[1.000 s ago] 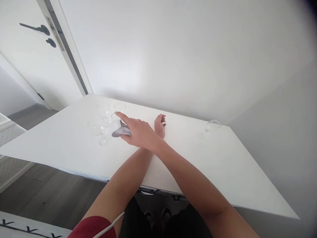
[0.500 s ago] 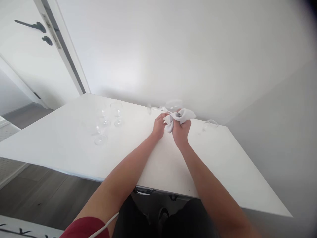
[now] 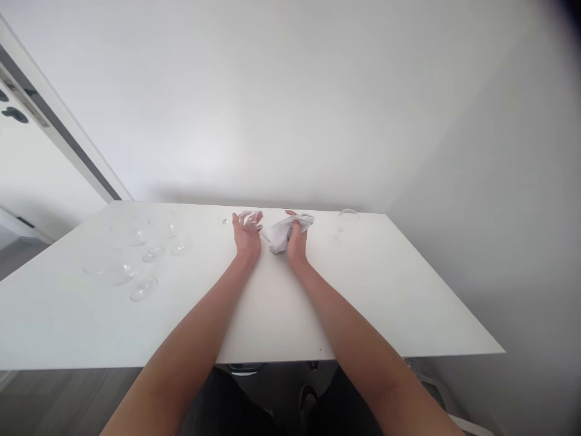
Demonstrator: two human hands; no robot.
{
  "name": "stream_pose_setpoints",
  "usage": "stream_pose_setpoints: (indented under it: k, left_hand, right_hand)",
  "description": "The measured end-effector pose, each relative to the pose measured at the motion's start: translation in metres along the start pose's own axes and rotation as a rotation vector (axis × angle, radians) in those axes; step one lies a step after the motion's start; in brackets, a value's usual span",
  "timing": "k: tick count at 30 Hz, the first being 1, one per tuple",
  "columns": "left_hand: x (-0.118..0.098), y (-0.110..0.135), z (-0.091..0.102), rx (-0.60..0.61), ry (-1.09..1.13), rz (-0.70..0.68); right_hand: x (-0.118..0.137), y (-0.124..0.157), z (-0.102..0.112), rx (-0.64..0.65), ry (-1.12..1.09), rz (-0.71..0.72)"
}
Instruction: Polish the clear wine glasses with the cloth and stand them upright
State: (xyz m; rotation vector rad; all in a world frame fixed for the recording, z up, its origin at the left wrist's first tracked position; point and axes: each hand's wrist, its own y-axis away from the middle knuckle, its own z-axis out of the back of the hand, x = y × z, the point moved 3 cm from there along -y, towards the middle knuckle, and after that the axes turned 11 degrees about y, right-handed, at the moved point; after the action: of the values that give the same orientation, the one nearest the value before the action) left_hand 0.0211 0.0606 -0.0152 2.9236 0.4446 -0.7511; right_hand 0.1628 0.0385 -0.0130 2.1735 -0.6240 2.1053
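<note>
My left hand [image 3: 247, 233] is wrapped round the bowl of a clear wine glass [image 3: 245, 218], held above the far middle of the white table [image 3: 272, 303]; the glass lies sideways with its stem pointing left. My right hand [image 3: 297, 239] grips a crumpled white cloth [image 3: 281, 233] just right of the glass, the cloth reaching towards the bowl. Both hands are close together near the table's far edge.
Several clear stemmed glasses [image 3: 136, 251] stand grouped on the table's left part. One more clear glass [image 3: 346, 218] stands at the far right by the wall. A door with a dark handle [image 3: 16, 115] is at the far left. The table's near edge is right in front of me.
The right hand carried a glass from the left group to the middle; the left hand now holds the glass and the right holds the cloth. The view swung right.
</note>
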Motion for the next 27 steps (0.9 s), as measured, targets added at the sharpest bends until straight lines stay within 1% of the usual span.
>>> stream_pose_setpoints:
  k: [2,4,6,7,10,14,16,18,19,20,23,24,25,26,27]
  left_hand:
    - [-0.001,-0.001,0.000,0.042,-0.013,0.000]
    - [0.001,0.001,-0.002,0.098,-0.037,0.032]
    - [0.004,0.002,-0.004,0.134,-0.059,0.058]
    - [0.006,0.003,-0.005,0.143,-0.070,0.066]
    - [0.011,0.003,-0.006,0.140,-0.125,0.062]
    - [0.014,0.002,-0.006,0.122,-0.216,-0.004]
    - [0.012,0.000,-0.004,0.102,-0.236,-0.052]
    - [0.008,-0.002,-0.002,0.080,-0.233,-0.113]
    - [0.005,-0.003,-0.001,0.065,-0.230,-0.148]
    - [0.003,-0.003,0.000,0.050,-0.228,-0.181]
    - [0.001,-0.002,-0.001,0.039,-0.238,-0.227]
    - [0.002,0.000,-0.002,0.054,-0.249,-0.221]
    - [0.004,0.003,-0.004,0.076,-0.267,-0.208]
    - [0.005,0.006,-0.007,0.102,-0.289,-0.191]
    - [0.007,0.009,-0.009,0.125,-0.309,-0.175]
  right_hand:
    - [-0.001,-0.008,0.008,-0.051,0.048,0.011]
    - [-0.004,-0.014,0.013,-0.120,0.064,0.025]
    - [-0.009,-0.018,0.014,-0.177,0.014,0.000]
    - [-0.011,-0.019,0.013,-0.173,-0.028,-0.033]
    - [-0.016,-0.018,0.003,-0.073,-0.137,-0.130]
    - [-0.014,-0.012,-0.009,0.055,-0.186,-0.215]
    - [-0.015,-0.011,-0.012,0.095,-0.251,-0.273]
    - [-0.015,-0.012,-0.012,0.102,-0.315,-0.311]
    - [-0.016,-0.014,-0.009,0.071,-0.325,-0.317]
    - [-0.017,-0.016,-0.005,0.008,-0.312,-0.313]
    - [-0.015,-0.020,0.011,-0.279,-0.184,-0.247]
    - [-0.014,-0.020,0.013,-0.336,-0.146,-0.219]
    - [-0.011,-0.019,0.014,-0.339,-0.126,-0.193]
    - [-0.009,-0.017,0.011,-0.285,-0.127,-0.167]
    - [-0.005,-0.014,0.006,-0.183,-0.144,-0.134]
